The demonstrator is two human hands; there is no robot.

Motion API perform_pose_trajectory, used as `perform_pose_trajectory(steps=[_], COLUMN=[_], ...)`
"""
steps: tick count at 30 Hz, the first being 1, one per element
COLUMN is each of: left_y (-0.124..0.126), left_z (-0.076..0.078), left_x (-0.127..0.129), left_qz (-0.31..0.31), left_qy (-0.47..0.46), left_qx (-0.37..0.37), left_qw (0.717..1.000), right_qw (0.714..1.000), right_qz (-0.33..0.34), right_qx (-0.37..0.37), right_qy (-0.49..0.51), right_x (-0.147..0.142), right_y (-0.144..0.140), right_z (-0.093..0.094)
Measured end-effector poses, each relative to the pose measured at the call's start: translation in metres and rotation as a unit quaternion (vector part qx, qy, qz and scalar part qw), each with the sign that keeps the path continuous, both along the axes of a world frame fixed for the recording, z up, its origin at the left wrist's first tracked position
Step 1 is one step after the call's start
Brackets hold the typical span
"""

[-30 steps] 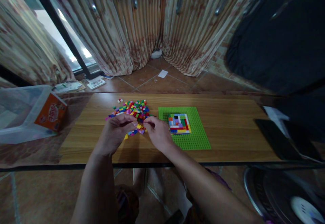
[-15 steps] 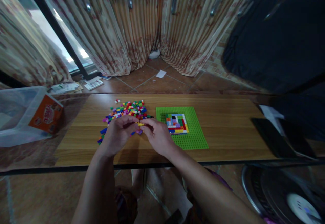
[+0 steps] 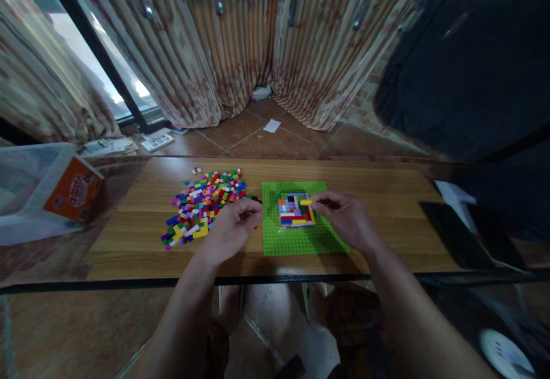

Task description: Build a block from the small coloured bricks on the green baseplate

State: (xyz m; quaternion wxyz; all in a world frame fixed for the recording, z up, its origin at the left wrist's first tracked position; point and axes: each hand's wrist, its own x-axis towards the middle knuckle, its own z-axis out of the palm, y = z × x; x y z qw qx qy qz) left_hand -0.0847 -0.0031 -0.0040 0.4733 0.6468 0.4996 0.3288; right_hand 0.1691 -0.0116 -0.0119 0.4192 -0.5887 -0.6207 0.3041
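Observation:
My right hand pinches a yellow toy brick over the upper right part of a flat multicoloured brick build. The build sits on a green studded baseplate; whether the yellow brick touches it I cannot tell. At the baseplate's left edge is my left hand, its fingers curled together; anything between them is hidden. Behind and left of that hand spreads a pile of loose toy bricks in many colours, partly covered by it.
The wooden table has a dark front edge. Dark flat objects and white paper lie at its right end. To the left stands a clear plastic bin with an orange label. Curtains hang beyond the table.
Both hands were together on the yellow brick in front of the pile. They have parted: my right hand moved right over the build with the brick, my left shifted right to the baseplate's edge.

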Motion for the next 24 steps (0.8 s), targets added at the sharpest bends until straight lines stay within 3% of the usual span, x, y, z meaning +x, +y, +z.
perform_pose_trajectory(steps=[5,13,24], left_y=[0.0,0.002,0.001], left_z=[-0.008,-0.01,-0.009], left_x=[0.014,0.025,0.03], left_qz=[-0.036,-0.053,-0.069], left_qy=[0.039,0.07,0.066], left_qx=[0.007,0.008,0.009], left_qw=[0.999,0.996,0.995], right_qw=[0.998,0.995,0.996], right_qz=[0.028,0.055,0.05], right_qx=[-0.028,-0.051,-0.043], right_qy=[-0.05,-0.067,-0.06], right_x=[0.029,0.014,0.014], right_y=[-0.002,-0.001,0.002], right_z=[-0.01,-0.014,-0.017])
